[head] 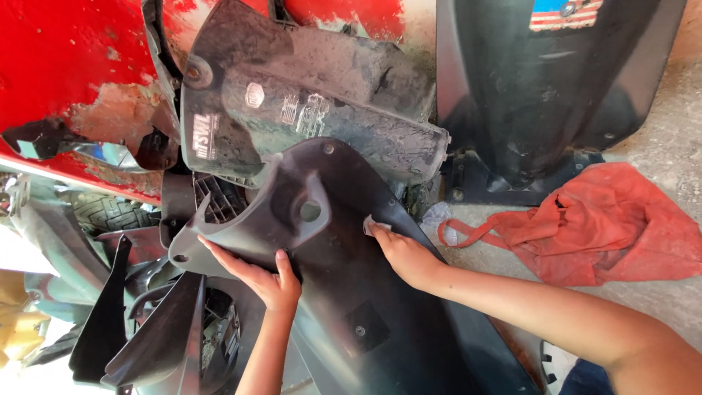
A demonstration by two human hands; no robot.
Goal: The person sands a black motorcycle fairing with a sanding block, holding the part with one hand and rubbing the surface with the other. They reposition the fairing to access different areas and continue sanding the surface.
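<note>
Red rag [607, 223] (crumpled) beside black panel [351, 292]

striped sticker [565, 13] on black panel [541, 95], top right

The black panel [344, 292] runs off the bottom edge, lower end unseen.

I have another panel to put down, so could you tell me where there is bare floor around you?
Bare concrete floor lies right of the red cloth and upright black cover, and a strip in front of the cloth. The left is crowded with stacked black panels and a red body panel. Both the left hand and right hand rest on the black fairing.
</note>
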